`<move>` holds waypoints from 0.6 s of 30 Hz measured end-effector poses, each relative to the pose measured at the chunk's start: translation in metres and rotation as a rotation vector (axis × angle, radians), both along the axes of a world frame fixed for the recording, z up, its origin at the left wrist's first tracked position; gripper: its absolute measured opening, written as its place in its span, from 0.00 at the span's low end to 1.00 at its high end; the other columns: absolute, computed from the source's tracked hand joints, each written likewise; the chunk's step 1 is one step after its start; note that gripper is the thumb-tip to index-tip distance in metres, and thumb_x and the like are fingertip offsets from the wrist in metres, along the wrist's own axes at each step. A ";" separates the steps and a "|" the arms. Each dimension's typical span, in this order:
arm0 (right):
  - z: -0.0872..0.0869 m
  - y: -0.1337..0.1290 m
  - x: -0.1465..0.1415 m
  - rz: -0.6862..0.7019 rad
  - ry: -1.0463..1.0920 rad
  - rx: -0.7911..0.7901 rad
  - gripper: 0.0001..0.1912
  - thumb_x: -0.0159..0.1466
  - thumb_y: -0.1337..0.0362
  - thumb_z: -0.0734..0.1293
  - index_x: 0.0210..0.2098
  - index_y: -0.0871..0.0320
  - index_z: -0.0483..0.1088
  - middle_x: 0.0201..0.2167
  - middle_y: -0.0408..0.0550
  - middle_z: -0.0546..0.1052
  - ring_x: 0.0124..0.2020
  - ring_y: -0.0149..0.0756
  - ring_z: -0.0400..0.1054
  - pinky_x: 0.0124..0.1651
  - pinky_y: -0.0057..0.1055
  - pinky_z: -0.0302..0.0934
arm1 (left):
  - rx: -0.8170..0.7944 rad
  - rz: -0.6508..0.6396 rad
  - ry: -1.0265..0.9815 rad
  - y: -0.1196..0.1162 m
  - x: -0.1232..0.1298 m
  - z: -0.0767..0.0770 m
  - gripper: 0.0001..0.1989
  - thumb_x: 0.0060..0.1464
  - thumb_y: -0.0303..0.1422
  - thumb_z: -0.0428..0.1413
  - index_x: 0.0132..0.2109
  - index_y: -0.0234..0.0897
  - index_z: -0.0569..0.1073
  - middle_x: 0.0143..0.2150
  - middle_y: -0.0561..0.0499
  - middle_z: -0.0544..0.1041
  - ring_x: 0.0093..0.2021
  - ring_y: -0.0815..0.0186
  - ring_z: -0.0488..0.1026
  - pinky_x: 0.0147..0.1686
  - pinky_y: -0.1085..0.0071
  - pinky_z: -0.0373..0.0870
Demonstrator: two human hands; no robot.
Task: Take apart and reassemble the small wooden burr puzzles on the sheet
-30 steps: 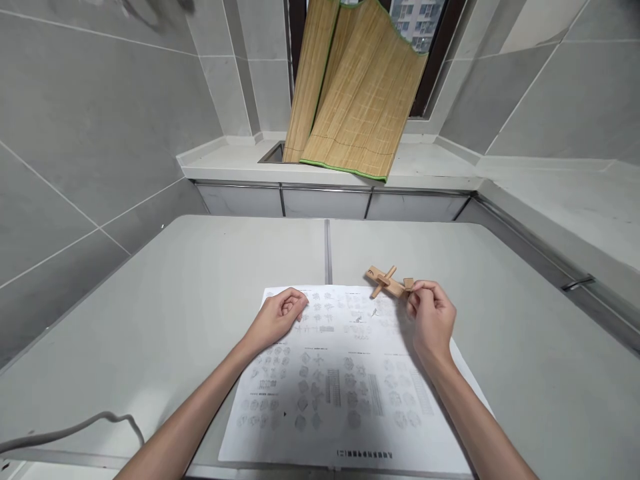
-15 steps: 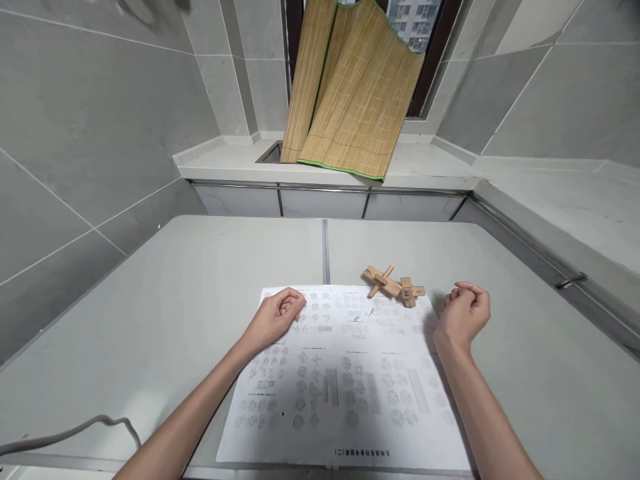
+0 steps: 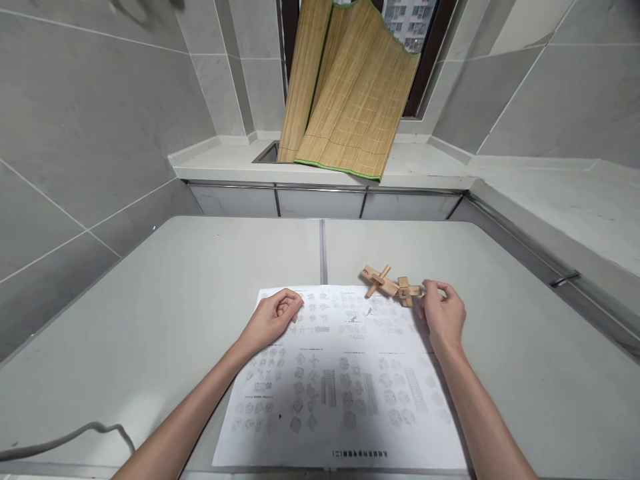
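My left hand [image 3: 274, 315] lies loosely curled on the left upper part of the printed sheet [image 3: 340, 437], with nothing visible in it. My right hand [image 3: 444, 312] is at the right end of a cross-shaped wooden puzzle piece [image 3: 404, 293] marked 2. Its thumb and forefinger are a little apart beside that end; whether they touch the wood I cannot tell. Left of this cross, and against it, leans a longer wooden bar [image 3: 372, 275] with a thin stick [image 3: 385, 271] across it. Both pieces rest at the sheet's far edge. Rows of small drawings cover the sheet.
A pale table [image 3: 240, 257] with a seam down its middle carries the sheet. A grey cable [image 3: 65, 437] lies at the near left. Behind the table is a white ledge [image 3: 220, 160], where a folded bamboo mat [image 3: 355, 100] leans against the window.
My right hand has moved left, from the table beside the sheet to the end of the wooden cross. My left hand and the wooden pieces stay in place.
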State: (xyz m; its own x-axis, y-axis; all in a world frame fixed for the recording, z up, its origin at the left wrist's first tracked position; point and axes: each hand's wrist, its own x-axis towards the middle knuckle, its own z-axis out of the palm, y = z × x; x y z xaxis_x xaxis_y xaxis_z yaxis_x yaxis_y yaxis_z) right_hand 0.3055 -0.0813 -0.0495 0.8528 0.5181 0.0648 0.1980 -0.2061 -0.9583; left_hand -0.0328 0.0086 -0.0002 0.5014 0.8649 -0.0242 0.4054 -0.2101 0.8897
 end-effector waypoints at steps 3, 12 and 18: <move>0.008 0.000 -0.006 0.010 -0.074 -0.189 0.15 0.63 0.48 0.68 0.32 0.53 0.74 0.12 0.41 0.71 0.23 0.45 0.67 0.33 0.36 0.57 | -0.001 0.004 0.014 0.000 0.000 0.000 0.21 0.65 0.52 0.54 0.40 0.39 0.76 0.27 0.52 0.74 0.27 0.67 0.65 0.27 0.73 0.61; 0.010 0.002 -0.005 -0.051 -0.084 -0.132 0.09 0.59 0.54 0.69 0.29 0.53 0.72 0.16 0.42 0.73 0.26 0.45 0.67 0.36 0.37 0.57 | 0.005 0.000 0.009 0.001 -0.001 -0.001 0.20 0.65 0.52 0.54 0.40 0.39 0.76 0.27 0.53 0.74 0.27 0.66 0.66 0.29 0.72 0.62; 0.014 0.006 -0.006 -0.069 0.069 0.164 0.12 0.65 0.51 0.63 0.37 0.53 0.64 0.23 0.37 0.67 0.20 0.33 0.60 0.24 0.31 0.56 | -0.003 0.003 0.004 0.000 -0.001 0.000 0.19 0.66 0.50 0.55 0.40 0.39 0.76 0.27 0.53 0.73 0.28 0.67 0.65 0.30 0.72 0.61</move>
